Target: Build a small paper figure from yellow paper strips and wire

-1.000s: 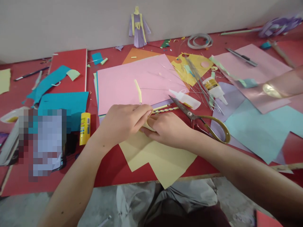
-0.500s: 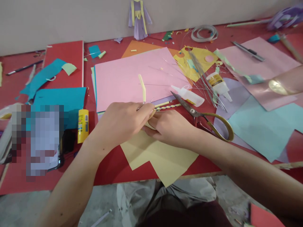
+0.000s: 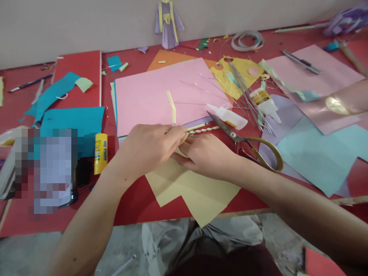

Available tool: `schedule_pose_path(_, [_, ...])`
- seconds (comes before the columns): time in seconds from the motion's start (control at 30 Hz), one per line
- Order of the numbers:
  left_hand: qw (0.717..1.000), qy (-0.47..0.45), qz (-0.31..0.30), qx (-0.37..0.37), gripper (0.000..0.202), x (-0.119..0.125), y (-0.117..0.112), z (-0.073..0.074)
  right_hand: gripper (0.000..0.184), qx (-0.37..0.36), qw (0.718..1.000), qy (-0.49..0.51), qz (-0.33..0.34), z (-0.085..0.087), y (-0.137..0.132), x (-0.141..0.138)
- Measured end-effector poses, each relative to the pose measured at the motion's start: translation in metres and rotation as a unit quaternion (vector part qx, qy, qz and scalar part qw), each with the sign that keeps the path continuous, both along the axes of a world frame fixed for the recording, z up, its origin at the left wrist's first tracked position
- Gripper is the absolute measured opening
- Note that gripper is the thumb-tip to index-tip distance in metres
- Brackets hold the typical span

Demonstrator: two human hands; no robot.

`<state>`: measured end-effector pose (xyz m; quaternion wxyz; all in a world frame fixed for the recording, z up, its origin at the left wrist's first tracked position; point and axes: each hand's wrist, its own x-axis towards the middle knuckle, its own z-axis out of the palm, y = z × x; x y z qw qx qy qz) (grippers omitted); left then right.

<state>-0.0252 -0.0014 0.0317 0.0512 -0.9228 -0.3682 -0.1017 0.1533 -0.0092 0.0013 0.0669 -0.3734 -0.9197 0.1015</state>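
My left hand and my right hand meet over a pale yellow sheet of paper. Both have their fingers closed on its upper edge, which looks folded or curled between them; the fingertips are partly hidden. Beyond my left hand a bent yellow paper strip sticks up, its lower end out of sight. A thin stick wrapped in a dark and yellow pattern lies just past my right hand. To the right of that hand, scissors rest on the red table.
Pink sheets lie ahead, with a clear glue bottle at their right. A yellow glue stick stands left. A white glue bottle sits near thin wires. A paper dress figure leans on the wall. Another person's arm reaches in.
Both hands keep almost the same grip and place on the yellow paper. The view has shifted very slightly.
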Motion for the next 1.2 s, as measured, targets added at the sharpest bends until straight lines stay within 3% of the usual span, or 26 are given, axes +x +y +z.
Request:
schedule_pose_path(0.3, [1.0, 0.01, -0.002, 0.006, 0.026, -0.0008, 0.0004, -0.0013, 0.026, -0.008, 1.0, -0.006, 0.004, 0.002, -0.001, -0.0002])
schedule_pose_path(0.53, [0.997, 0.073, -0.001, 0.012, 0.022, 0.0, 0.0011, 0.0005, 0.027, -0.006, 0.999, -0.031, 0.01, 0.0054, -0.0031, -0.0005])
schedule_pose_path(0.9, [0.993, 0.115, -0.005, -0.008, 0.019, 0.0031, -0.0026, 0.0068, 0.031, 0.026, 0.999, -0.003, 0.047, -0.0015, -0.0066, -0.0007])
schedule_pose_path(1.07, [0.998, 0.063, -0.022, 0.011, 0.022, 0.0011, -0.0017, 0.0024, 0.023, 0.031, 0.997, 0.049, 0.051, -0.0035, -0.0042, 0.0006])
schedule_pose_path(1.2, [0.993, -0.117, 0.013, -0.016, 0.02, 0.0018, -0.0028, 0.0014, 0.019, 0.032, 0.978, 0.203, 0.047, 0.0001, -0.0041, 0.0033])
